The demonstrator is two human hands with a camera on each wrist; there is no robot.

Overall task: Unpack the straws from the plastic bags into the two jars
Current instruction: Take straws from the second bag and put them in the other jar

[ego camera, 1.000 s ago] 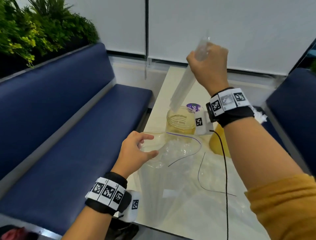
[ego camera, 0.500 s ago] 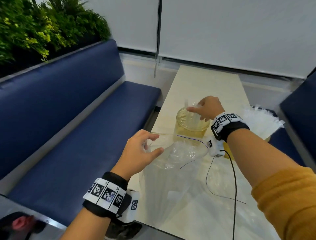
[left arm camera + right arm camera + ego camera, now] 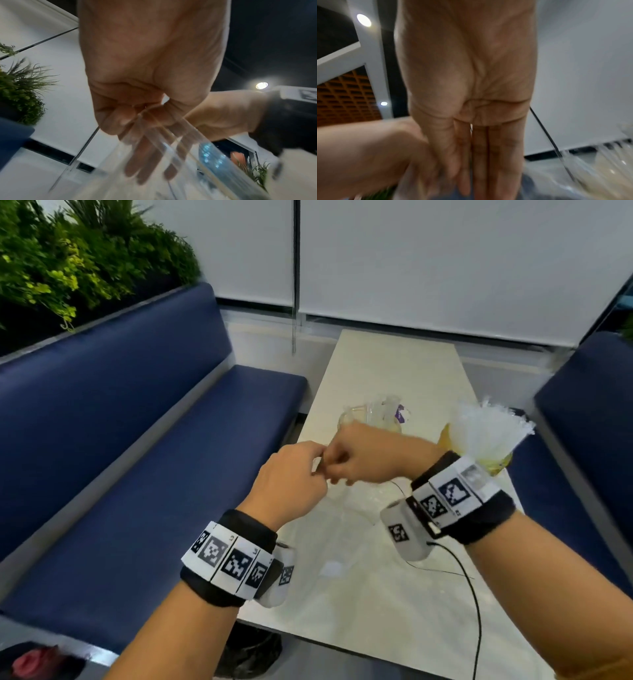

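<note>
Between two navy benches, the pale marble-look counter [image 3: 394, 364] carries my work. My left hand [image 3: 291, 477] and right hand [image 3: 363, 457] meet just before the clear glass jar [image 3: 373, 416], fingers curled, both pinching the mouth of the clear plastic bag [image 3: 346, 542]. Right of that jar, white wrapped straws [image 3: 489, 429] fan from the second glass jar [image 3: 493, 463].

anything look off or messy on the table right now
Nothing looks spilled or broken. The right jar is crammed, its straws fanning out over the rim. Both hands meet at the clear plastic bag on the table.
</note>
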